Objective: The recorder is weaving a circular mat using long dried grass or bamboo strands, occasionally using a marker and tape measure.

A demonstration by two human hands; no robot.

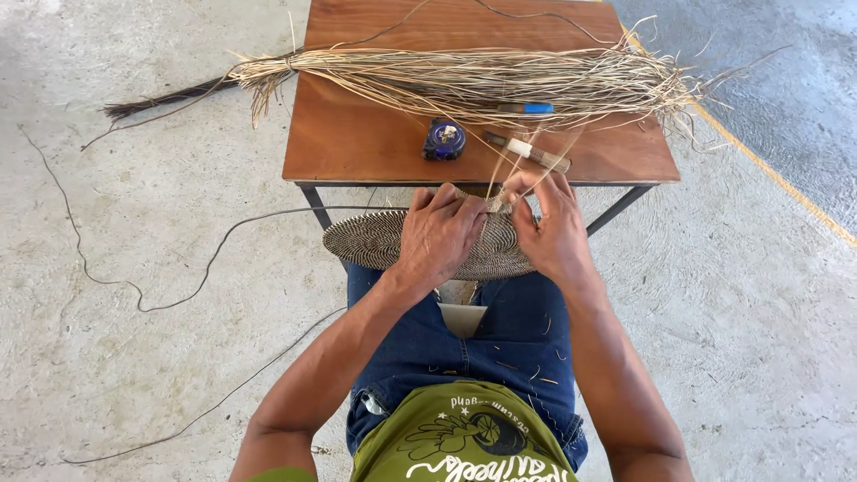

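A flat round woven mat (375,239) of pale and dark fibre rests on my lap, its far edge under the table's front. My left hand (439,234) lies on top of it, fingers gripping its far rim. My right hand (552,225) pinches thin pale straw strands (518,165) at that same rim; the strands rise toward the table. A long bundle of dry straw (464,82), tied at its left end, stretches across the wooden table (357,143).
On the table lie a blue tape measure (444,140), a wrapped-handle tool (528,152) and a blue-handled item (534,108) inside the straw. Dark thin cords (178,295) trail over the concrete floor at the left. A yellow floor line (777,178) runs at the right.
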